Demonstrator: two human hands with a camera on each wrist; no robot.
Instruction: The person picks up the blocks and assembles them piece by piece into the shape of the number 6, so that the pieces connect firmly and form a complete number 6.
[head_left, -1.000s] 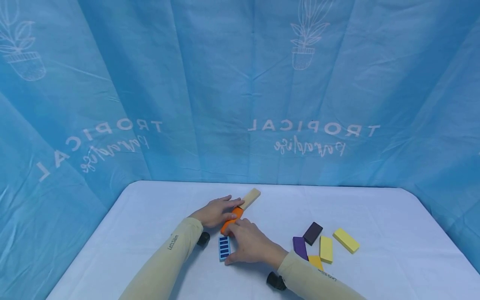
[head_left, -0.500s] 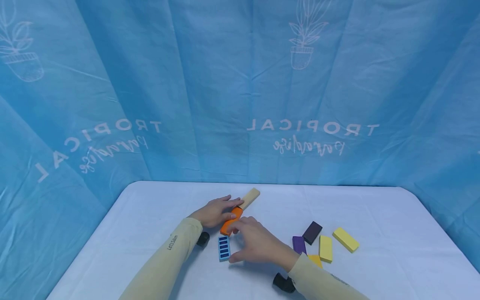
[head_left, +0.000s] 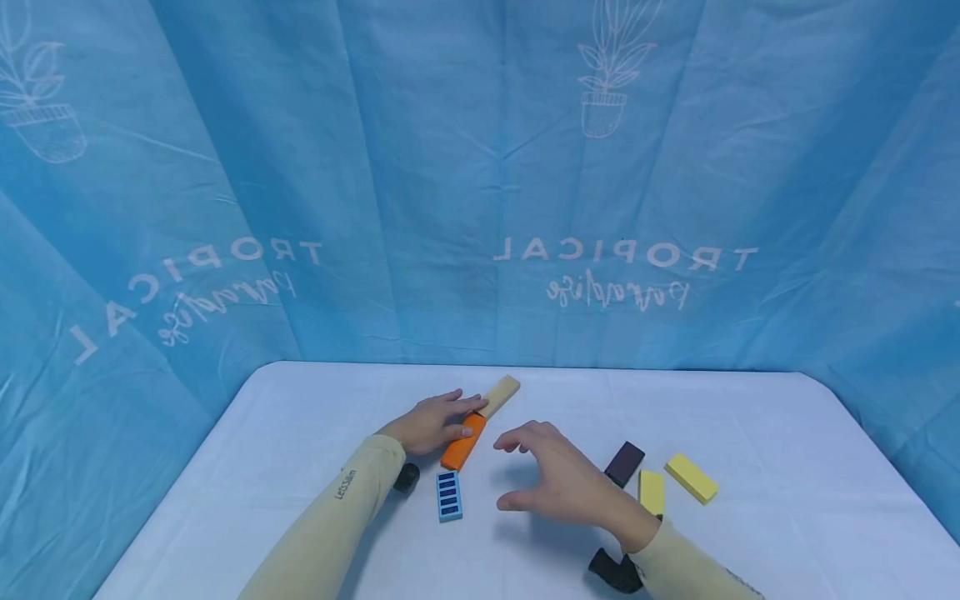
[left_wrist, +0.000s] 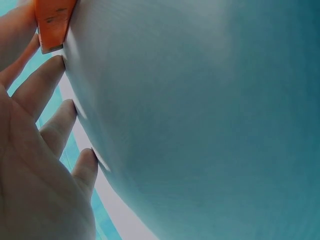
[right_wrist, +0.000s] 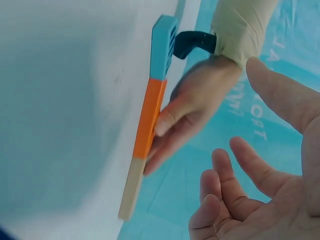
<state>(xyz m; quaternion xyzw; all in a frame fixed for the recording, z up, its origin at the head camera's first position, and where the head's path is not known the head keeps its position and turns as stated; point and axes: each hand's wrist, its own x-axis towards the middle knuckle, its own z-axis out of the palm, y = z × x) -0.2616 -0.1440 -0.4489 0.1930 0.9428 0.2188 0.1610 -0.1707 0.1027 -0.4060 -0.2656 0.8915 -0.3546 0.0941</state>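
A beige block (head_left: 500,395), an orange block (head_left: 463,443) and a light-blue block with dark bars (head_left: 448,497) lie end to end in a bent row. My left hand (head_left: 430,425) rests its thumb on the orange block and a fingertip by the beige-orange joint. Its other fingers stretch out with tips on the table in the left wrist view, where the orange block's end (left_wrist: 52,25) shows at the top. My right hand (head_left: 566,479) hovers right of the row with thumb and fingers spread, holding nothing. The right wrist view shows its fingers (right_wrist: 252,167) apart.
Right of my right hand lie a dark block (head_left: 625,463) and two yellow blocks, one upright in view (head_left: 652,490) and one slanted (head_left: 692,479). A white-covered table (head_left: 322,392) meets a blue printed curtain (head_left: 450,167) behind.
My right hand has let go of the light-blue block's side and moved right, its forearm now covering the purple and orange-yellow blocks. My left hand and the row stay put.
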